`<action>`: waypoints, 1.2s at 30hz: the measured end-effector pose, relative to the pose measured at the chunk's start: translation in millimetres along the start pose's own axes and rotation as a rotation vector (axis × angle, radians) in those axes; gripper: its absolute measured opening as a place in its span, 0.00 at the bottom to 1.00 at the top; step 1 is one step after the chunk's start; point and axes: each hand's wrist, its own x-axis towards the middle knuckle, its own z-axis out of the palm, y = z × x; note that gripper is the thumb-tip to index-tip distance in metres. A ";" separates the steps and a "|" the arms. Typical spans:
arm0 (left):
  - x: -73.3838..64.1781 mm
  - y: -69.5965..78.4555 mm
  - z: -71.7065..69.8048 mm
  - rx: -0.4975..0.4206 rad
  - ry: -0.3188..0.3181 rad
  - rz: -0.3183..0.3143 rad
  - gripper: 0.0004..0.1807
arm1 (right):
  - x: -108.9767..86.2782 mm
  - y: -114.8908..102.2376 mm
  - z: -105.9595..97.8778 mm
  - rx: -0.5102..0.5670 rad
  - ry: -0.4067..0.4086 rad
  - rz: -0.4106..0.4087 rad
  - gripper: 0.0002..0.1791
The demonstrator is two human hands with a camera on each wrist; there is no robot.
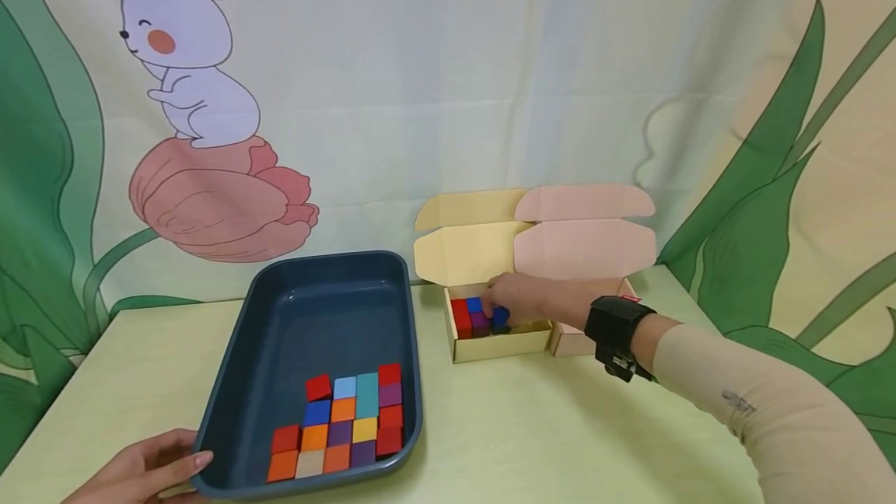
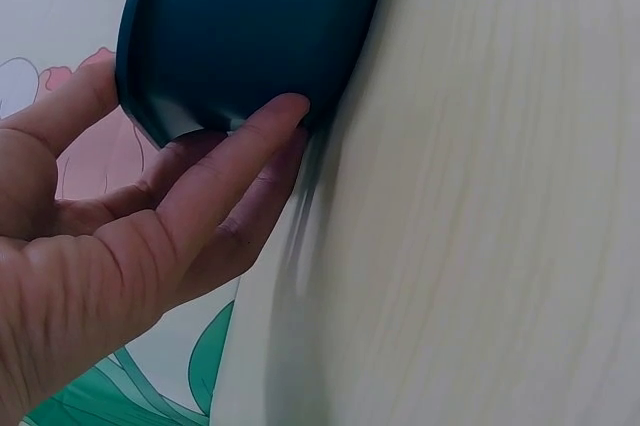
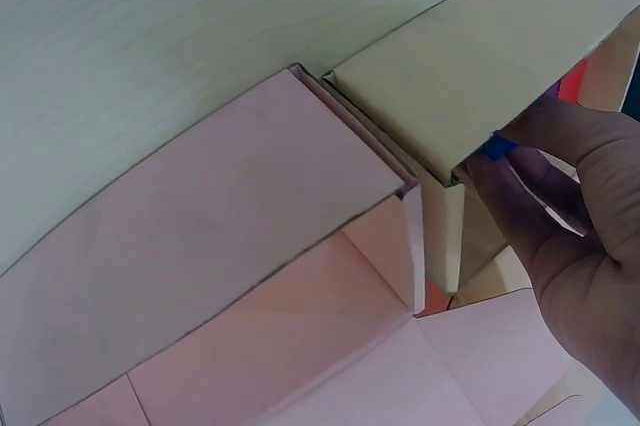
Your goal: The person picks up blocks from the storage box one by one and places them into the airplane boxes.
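Observation:
My left hand (image 1: 147, 469) grips the near left corner of a dark blue tray (image 1: 329, 325), thumb at the rim in the head view. In the left wrist view its fingers bend against the tray's outer wall (image 2: 260, 36). Colored cubes, among them an orange cube (image 1: 283, 465) and a red cube (image 1: 389, 442), lie grouped at the tray's near end. My right hand (image 1: 521, 298) reaches into an open yellow box (image 1: 500, 346) and pinches a blue cube (image 3: 498, 147) between thumb and fingers. Beside it in the box are red cubes (image 1: 460, 319) and a purple cube (image 1: 479, 320).
A pink box (image 1: 570, 342) stands open against the yellow one's right side, partly hidden by my right forearm. Both lids (image 1: 584, 247) stand up at the back. Behind the pale table (image 1: 525, 426) hangs a cloth printed with a rabbit (image 1: 199, 45).

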 end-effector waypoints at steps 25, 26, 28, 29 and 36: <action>0.4 -0.8 3.0 -0.006 0.018 -0.011 0.26 | 0.5 -3.4 -2.3 0.064 0.096 -0.064 0.14; 0.5 -0.8 3.1 -0.004 0.019 -0.011 0.26 | 0.3 -7.0 -5.6 0.068 0.119 -0.081 0.13; 0.7 -0.5 3.1 0.002 0.017 -0.006 0.26 | 0.9 -15.6 -13.2 0.066 0.160 -0.112 0.13; 0.8 -0.4 2.9 0.000 0.012 -0.002 0.25 | 1.8 -20.7 -17.3 0.065 0.177 -0.128 0.13; -0.4 0.1 3.7 -0.020 0.041 -0.018 0.24 | 26.5 -72.0 -49.4 0.093 0.146 -0.208 0.14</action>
